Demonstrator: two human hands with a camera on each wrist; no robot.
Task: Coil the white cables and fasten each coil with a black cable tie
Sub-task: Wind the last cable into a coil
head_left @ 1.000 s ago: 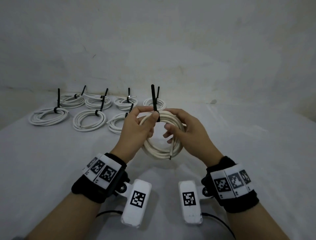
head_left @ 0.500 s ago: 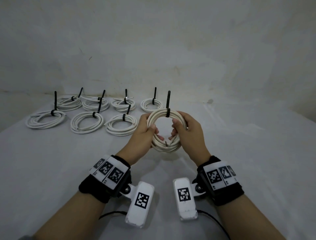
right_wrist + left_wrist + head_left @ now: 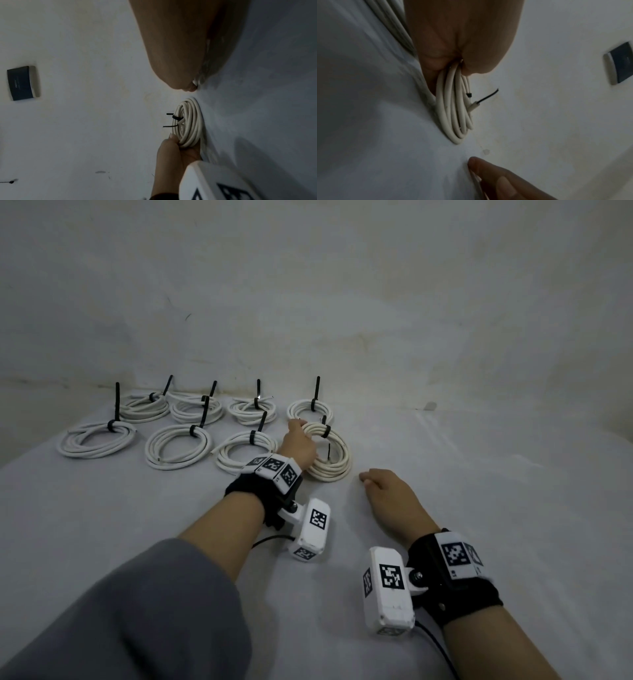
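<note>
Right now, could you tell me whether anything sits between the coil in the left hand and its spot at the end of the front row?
Nothing visible does. The left hand grips the newest coil, already down on the table beside the neighbouring front-row coil, apart from the back-row coil. The right hand rests clear of it.

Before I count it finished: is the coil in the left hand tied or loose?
Tied: a black cable tie wraps the coil, which the left hand grips.
</note>
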